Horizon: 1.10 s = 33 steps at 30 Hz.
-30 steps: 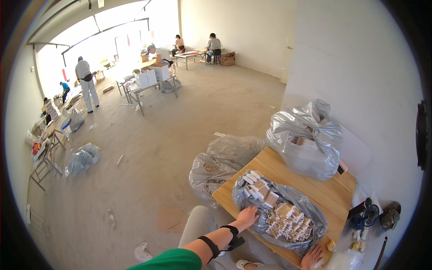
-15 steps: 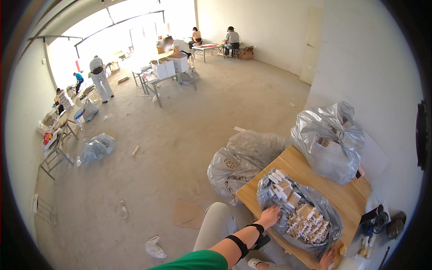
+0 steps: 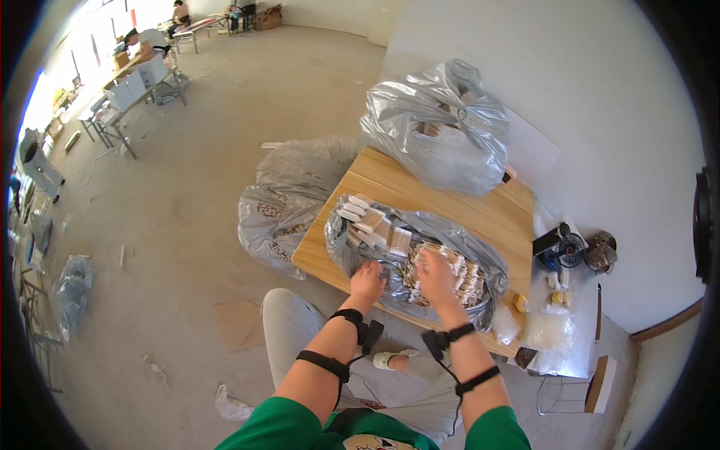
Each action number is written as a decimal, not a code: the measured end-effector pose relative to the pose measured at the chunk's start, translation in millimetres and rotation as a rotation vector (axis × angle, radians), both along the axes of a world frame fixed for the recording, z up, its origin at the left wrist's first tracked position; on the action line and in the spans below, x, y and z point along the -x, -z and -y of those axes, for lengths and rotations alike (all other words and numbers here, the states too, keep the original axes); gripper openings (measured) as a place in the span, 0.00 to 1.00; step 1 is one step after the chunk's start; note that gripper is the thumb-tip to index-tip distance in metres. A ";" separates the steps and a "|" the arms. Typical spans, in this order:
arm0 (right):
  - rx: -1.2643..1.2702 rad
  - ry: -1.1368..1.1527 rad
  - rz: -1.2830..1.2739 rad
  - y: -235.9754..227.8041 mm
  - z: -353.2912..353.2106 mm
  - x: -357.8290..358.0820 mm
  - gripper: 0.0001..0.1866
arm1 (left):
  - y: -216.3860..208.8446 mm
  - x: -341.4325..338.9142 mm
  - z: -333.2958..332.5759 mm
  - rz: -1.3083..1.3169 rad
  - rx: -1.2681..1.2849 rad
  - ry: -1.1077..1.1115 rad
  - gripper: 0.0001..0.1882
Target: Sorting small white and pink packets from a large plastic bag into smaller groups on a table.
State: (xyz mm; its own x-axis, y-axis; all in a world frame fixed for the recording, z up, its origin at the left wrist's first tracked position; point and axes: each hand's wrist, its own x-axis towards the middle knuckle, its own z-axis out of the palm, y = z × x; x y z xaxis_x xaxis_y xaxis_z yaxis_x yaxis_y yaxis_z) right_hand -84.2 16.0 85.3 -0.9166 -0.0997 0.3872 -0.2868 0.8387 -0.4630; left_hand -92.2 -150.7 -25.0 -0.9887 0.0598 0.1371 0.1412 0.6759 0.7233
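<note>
An open grey plastic bag (image 3: 341,255) lies spread on the wooden table in front of me. Inside it are loose cotton swabs (image 3: 469,281) with wooden sticks, heaped at the right, and small packs of swabs (image 3: 375,225) at the left. My left hand (image 3: 367,283) is at the bag's near rim, its fingers curled and closed on the plastic. Over the left part of the loose heap is my right hand (image 3: 436,279), pointing down among the swabs. Motion smears its fingers, so their grip and anything in them cannot be made out.
A full silvery bag (image 3: 442,135) stands on the far part of the wooden table (image 3: 495,217). More filled bags (image 3: 300,172) lean on the floor at its left. A small fan (image 3: 568,250) and clear plastic bags (image 3: 551,330) are to the right. People work at far tables.
The view has swung right and down, so the table sits more central. My right hand has moved from the bag's near right edge onto the loose swabs. My left hand remains at the rim.
</note>
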 end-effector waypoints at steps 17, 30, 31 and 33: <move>-0.256 0.072 0.203 42.1 36.4 43.9 0.19 | 5.5 -10.0 -6.5 0.070 -0.026 0.122 0.18; 0.557 0.201 0.041 -3.5 14.2 -30.0 0.16 | -40.2 -13.3 -16.5 0.070 -0.391 -0.056 0.15; 0.452 0.243 0.136 21.7 -12.5 -28.4 0.10 | -61.5 -23.8 -25.0 -0.065 -0.430 -0.169 0.14; 0.429 0.201 0.121 -3.1 5.9 -50.5 0.08 | -77.9 -39.0 -25.4 -0.101 -0.419 -0.143 0.13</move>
State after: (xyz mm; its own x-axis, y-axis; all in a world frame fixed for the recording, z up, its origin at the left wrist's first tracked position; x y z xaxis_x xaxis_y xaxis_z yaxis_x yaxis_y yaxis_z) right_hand -33.7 10.1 88.3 -0.9425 0.2286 0.2440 -0.0617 0.5983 -0.7989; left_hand -53.2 -125.4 52.9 -0.9635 -0.1572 0.2166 0.1518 0.3455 0.9261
